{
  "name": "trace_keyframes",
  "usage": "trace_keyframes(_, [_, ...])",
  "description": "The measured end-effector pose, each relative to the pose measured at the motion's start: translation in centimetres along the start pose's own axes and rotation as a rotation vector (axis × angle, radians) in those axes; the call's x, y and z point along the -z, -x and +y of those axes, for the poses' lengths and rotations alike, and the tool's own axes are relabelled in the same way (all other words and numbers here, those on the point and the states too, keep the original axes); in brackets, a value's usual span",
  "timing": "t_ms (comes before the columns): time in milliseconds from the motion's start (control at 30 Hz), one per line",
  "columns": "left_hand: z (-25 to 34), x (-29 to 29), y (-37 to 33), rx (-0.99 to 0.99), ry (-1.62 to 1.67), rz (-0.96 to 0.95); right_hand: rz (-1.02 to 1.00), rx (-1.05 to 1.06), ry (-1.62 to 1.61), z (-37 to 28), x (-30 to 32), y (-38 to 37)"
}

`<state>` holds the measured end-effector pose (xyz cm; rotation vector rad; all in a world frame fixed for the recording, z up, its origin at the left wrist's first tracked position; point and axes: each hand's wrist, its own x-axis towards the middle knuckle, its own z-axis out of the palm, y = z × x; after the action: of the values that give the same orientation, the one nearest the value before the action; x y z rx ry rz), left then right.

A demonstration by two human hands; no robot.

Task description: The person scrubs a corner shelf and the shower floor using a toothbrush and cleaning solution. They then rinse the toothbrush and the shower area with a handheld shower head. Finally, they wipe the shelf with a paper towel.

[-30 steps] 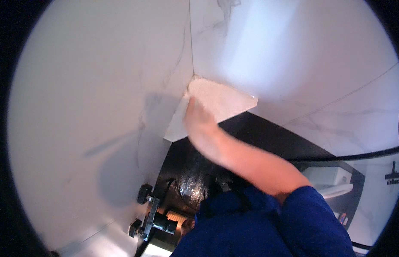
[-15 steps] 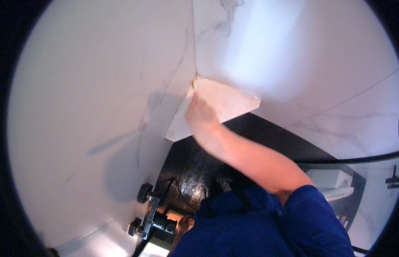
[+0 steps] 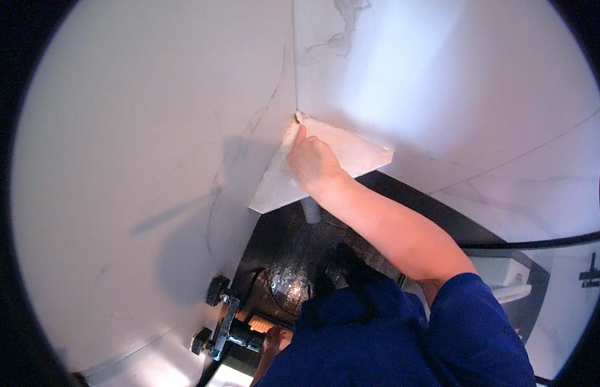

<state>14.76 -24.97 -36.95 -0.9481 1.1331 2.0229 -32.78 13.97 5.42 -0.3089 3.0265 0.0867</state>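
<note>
A: While the right hand presses curled fingers flat on the corner shelf, far in the wall corner, slipping could scrape knuckles

B: Left hand low, grip unclear

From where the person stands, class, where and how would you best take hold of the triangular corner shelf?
Probably grip the corner shelf by its free front edge, coming from the open side below. Its two other edges sit against the marble walls, leaving no finger room. The right hand rests on its top near the corner, a finger pointing into it.
</note>
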Motion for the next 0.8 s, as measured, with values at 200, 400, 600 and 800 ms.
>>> trace_keyframes(200, [-0.4,-0.2,0.0,-0.024,-0.092,0.051,-0.005,0.136,0.300,7.6,2.0,7.7])
trace_keyframes(400, [-0.1,-0.2,0.0,-0.118,-0.654,0.054,0.217,0.338,0.338,8.2,0.6,3.1])
trace_keyframes(600, [-2.7,-1.8,-0.4,0.013,0.390,0.277,-0.058,0.328,0.323,9.0,3.2,4.4])
trace_keyframes(800, [-2.6,-2.0,-0.6,-0.230,-0.248,-0.111,-0.018,0.328,0.200,7.9,3.3,2.5])
